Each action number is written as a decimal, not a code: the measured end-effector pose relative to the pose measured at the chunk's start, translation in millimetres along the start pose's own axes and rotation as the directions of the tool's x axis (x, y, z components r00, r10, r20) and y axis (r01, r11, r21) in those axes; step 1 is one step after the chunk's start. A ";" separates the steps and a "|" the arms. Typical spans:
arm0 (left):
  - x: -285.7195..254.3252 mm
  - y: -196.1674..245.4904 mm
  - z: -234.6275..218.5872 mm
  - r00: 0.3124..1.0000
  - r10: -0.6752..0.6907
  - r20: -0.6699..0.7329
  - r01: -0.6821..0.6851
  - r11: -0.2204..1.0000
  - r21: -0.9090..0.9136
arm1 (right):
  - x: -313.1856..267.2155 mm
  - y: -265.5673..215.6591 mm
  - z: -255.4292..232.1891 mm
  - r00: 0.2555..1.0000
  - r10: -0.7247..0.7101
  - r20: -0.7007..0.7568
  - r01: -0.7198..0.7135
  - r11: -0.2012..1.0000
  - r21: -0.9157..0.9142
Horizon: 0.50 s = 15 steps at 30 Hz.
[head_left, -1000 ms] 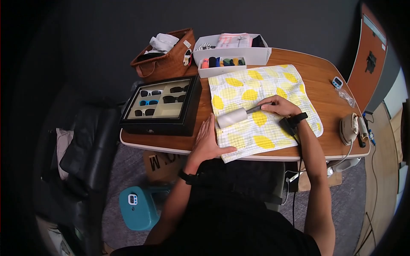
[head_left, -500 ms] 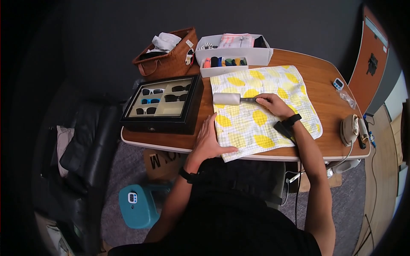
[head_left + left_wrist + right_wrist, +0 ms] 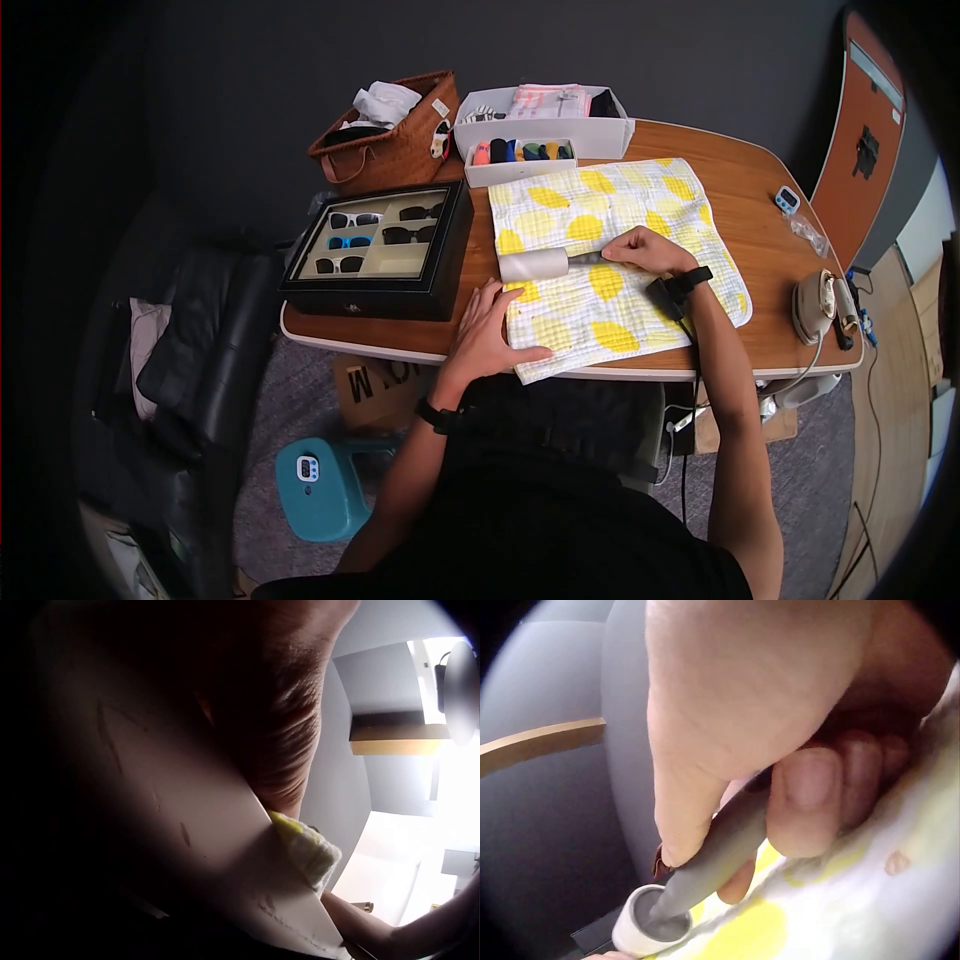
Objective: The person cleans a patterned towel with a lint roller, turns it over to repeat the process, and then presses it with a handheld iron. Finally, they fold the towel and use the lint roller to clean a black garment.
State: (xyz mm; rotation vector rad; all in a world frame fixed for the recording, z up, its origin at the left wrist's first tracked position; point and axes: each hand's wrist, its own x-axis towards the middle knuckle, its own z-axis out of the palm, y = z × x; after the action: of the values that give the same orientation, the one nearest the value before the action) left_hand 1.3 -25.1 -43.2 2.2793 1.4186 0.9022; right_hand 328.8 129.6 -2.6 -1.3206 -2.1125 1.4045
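Honestly, my right hand (image 3: pixel 650 250) grips the roller (image 3: pixel 533 265) by its handle at the cloth's (image 3: pixel 600 215) left side, and if my left hand (image 3: pixel 487 335), open-fingered at its near-left edge, presses too lightly, drag might ruck it.

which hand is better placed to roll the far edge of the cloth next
Right, I'd say: the right hand grips the roller by its handle, above the cloth, while the left hand lies spread at the cloth's near left corner, holding no tool.
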 end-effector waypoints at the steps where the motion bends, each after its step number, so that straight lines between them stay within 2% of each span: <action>1: 0.1 0.0 -0.1 1.000 0.000 -0.001 0.000 1.000 -0.001 | -1.8 2.0 4.2 0.997 -0.075 -0.034 0.076 0.997 0.025; 2: 0.4 0.7 -0.2 1.000 0.000 -0.007 0.000 1.000 0.012 | -3.5 1.4 6.3 0.986 -0.149 -0.070 0.152 0.987 0.047; 3: 0.5 1.3 -0.1 1.000 -0.001 -0.013 0.001 1.000 0.025 | -1.2 4.3 6.2 0.987 -0.147 -0.070 0.151 0.988 0.046; 5: 0.3 4.7 -2.4 1.000 -0.010 -0.002 0.010 1.000 0.028 | 3.3 7.5 8.2 0.972 -0.218 -0.089 0.229 0.960 0.159; 8: 0.2 7.7 -4.9 1.000 -0.014 0.004 0.013 1.000 0.028 | -1.6 3.4 9.0 0.967 -0.231 -0.110 0.251 0.939 0.235; 15: 0.3 2.5 -1.6 1.000 0.013 -0.015 -0.013 1.000 0.003 | 2.3 8.9 6.1 0.972 -0.217 -0.087 0.230 0.951 0.205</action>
State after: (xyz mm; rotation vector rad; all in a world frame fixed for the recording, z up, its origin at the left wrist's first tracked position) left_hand 2.0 -26.1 -40.4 2.2910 1.4142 0.9236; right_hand 328.3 128.9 -13.6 -0.9962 -1.9362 1.4269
